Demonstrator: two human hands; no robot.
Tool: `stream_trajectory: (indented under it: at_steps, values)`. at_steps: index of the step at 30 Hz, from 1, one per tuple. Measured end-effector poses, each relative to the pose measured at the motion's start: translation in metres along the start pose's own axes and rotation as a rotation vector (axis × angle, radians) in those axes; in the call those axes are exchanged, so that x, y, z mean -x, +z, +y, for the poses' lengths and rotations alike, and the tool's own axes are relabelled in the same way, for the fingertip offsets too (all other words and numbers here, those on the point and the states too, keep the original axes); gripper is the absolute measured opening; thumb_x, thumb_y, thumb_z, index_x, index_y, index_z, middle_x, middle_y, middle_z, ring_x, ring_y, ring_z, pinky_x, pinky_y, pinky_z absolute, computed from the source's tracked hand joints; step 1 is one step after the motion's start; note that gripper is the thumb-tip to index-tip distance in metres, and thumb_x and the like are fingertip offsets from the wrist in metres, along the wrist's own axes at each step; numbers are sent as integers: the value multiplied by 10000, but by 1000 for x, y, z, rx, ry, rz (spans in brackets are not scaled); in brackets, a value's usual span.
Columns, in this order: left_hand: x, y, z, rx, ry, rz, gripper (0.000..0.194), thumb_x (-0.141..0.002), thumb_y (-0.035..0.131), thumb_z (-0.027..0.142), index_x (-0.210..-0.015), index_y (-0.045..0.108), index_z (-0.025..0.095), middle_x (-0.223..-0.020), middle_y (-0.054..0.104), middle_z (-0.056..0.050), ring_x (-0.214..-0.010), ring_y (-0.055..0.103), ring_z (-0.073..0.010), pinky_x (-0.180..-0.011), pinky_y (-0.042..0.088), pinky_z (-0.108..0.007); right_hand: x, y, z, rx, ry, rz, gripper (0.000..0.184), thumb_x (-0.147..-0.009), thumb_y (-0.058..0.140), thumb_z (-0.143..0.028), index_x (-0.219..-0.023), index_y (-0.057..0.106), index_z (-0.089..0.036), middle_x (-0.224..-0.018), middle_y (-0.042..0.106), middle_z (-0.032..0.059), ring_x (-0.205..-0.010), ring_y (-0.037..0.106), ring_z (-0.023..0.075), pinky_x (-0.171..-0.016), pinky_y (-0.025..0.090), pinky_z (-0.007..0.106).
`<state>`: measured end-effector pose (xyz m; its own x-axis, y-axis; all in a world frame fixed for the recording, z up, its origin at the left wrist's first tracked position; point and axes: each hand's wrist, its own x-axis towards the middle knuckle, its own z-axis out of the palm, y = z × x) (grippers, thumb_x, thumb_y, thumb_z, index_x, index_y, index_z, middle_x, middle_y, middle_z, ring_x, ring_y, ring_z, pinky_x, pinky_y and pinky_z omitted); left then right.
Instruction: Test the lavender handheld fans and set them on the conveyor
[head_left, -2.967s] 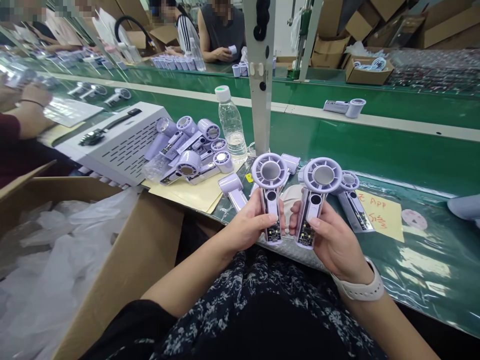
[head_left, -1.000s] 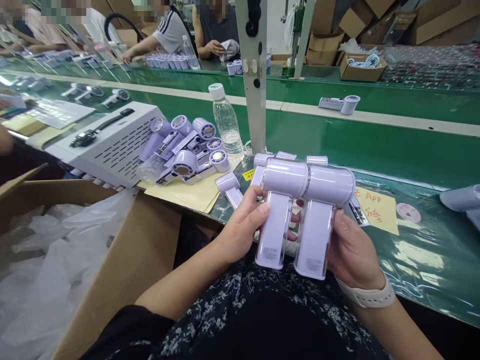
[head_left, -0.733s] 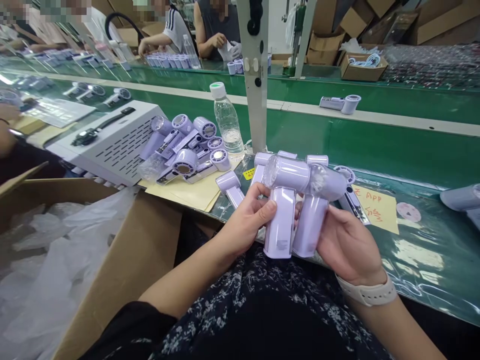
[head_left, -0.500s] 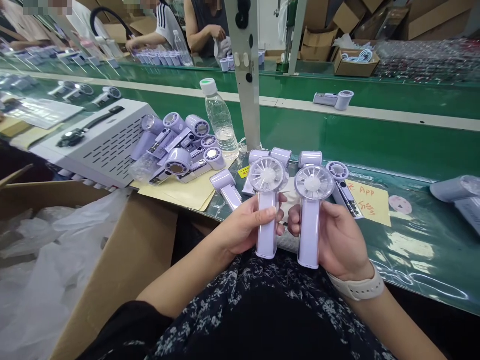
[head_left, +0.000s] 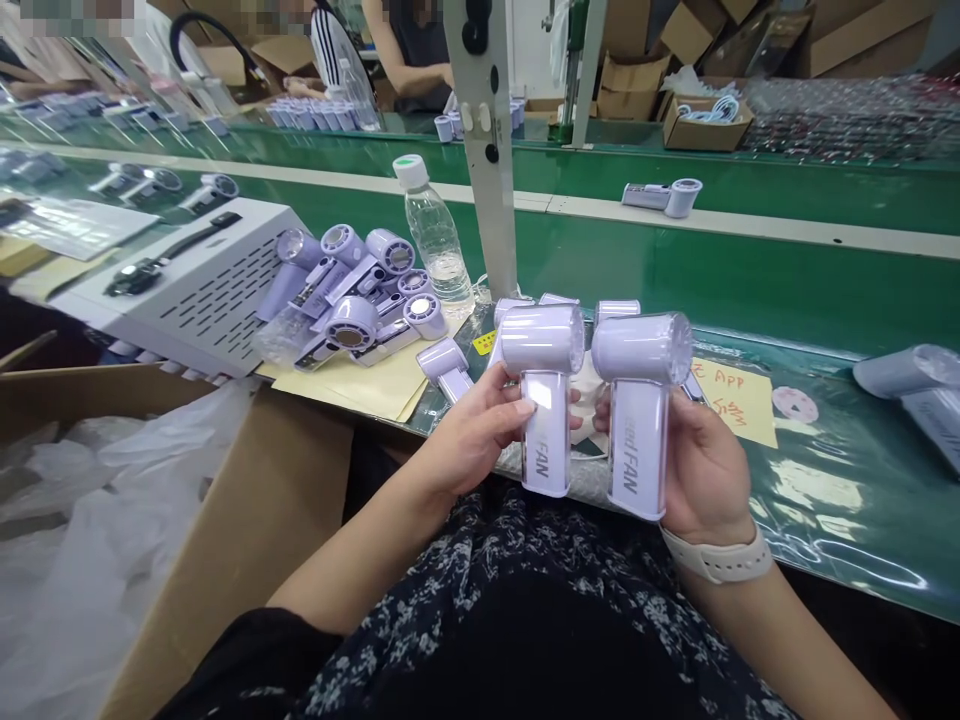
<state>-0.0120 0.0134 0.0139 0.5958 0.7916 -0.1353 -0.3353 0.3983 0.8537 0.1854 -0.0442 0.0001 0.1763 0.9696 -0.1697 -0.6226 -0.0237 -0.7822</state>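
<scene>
Two lilac handheld fans stand upright side by side above the near counter [head_left: 825, 520] edge, the left hand [head_left: 480, 440] gripping one fan [head_left: 541, 395], the right hand [head_left: 701, 470] gripping the other fan [head_left: 639, 405].

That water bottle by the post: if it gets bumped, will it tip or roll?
The water bottle stands tall and narrow, so it would probably tip easily. It looks under half full, likely light. Being round, it may roll toward the fan pile.

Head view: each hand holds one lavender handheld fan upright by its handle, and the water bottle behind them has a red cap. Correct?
Not quite. In the head view the water bottle has a green cap, not red. The left hand and right hand do each hold one lavender fan upright.
</scene>
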Motion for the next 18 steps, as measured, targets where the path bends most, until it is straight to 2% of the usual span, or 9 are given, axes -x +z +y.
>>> stream_trajectory:
  at_steps: [4, 7, 14, 16, 18]
  values:
    - [0, -2, -1, -76, 5, 5, 502, -773, 858, 438, -1056, 505, 220, -984, 772, -55, -856, 769, -241, -702, 567, -301, -1, 3, 3, 42, -9, 17, 298, -961, 556, -359, -1223, 694, -329, -1017, 769, 24, -889, 732, 219, -865, 617, 425]
    - [-1, -3, -3, -97, -6, 11, 593, -713, 886, 523, -1028, 484, 223, -943, 766, -43, -808, 757, -225, -671, 578, -301, -1, 6, 4, 82, 0, 18, 333, -986, 548, -365, -1298, 663, -343, -986, 782, 24, -856, 745, 226, -845, 627, 443]
    - [-3, -8, -4, -138, 2, 21, 611, -706, 882, 538, -1041, 485, 218, -892, 749, -30, -771, 724, -186, -682, 554, -287, -4, 6, 9, 117, 36, 87, 284, -978, 571, -382, -1204, 711, -281, -936, 795, 38, -797, 750, 220, -778, 643, 398]
    - [-1, -8, -2, -206, 21, 15, 538, -758, 850, 483, -1065, 498, 216, -934, 750, -45, -831, 727, -199, -742, 564, -318, -1, 2, 6, 184, -42, 51, 301, -963, 587, -416, -1200, 710, -277, -1018, 794, 51, -891, 755, 251, -807, 641, 422]
    - [2, -6, 1, -359, 121, 49, 475, -773, 836, 373, -1102, 530, 221, -1003, 754, -60, -913, 728, -224, -832, 562, -365, 6, -3, 0, 370, -193, -18, 369, -917, 674, -400, -1267, 681, -284, -1206, 758, 68, -1078, 725, 298, -900, 619, 461]
